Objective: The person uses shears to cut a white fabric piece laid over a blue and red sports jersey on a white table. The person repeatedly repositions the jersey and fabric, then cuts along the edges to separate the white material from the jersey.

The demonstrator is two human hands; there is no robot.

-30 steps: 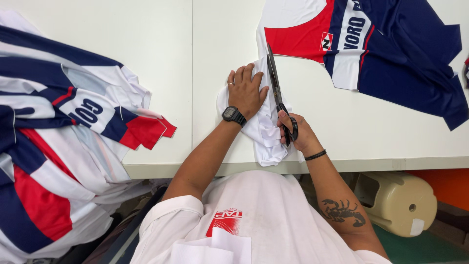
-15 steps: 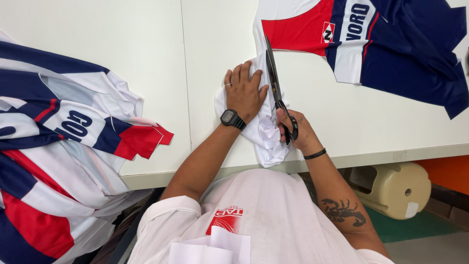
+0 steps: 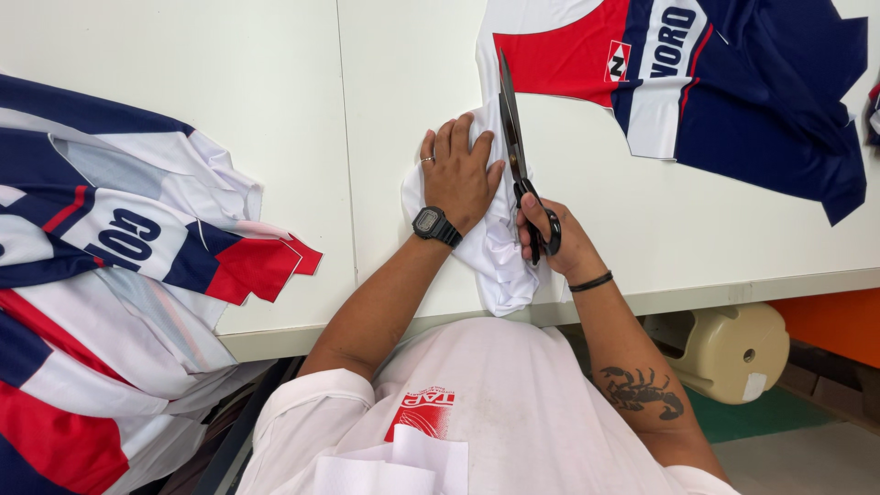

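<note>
- Down we look on a broad white cutting table point(image 3: 275, 82), with one thin seam running up it between two panels and its front edge crossing the lower part of the view.
- Below that edge on the right: one cream-coloured rounded plastic object point(image 3: 724, 348), a strip of green floor and an orange surface behind it; what that cream object is, I can't say from here.
- Left hand point(image 3: 456, 174) lies flat, fingers spread, pressing one white fabric piece point(image 3: 500, 257) onto the table; nothing is clasped, just palm down on cloth. One ring and one black wristwatch point(image 3: 434, 225) on that arm.
- That white piece sits near the table's front edge, centre of view, and droops slightly over it.
- Right hand point(image 3: 559, 240) is closed through the handles of one pair of black scissors point(image 3: 518, 156), blades together and pointing away, lying right beside the left hand's fingers along the cloth's right side.
- One black band on the right wrist, one scorpion tattoo point(image 3: 642, 390) on the forearm.
- One cut panel in red, white and navy point(image 3: 733, 92) lies flat at the far right, well apart from the hands.
- One heap of matching striped panels point(image 3: 110, 275) spills over the left edge; how many are in it can't be counted.
</note>
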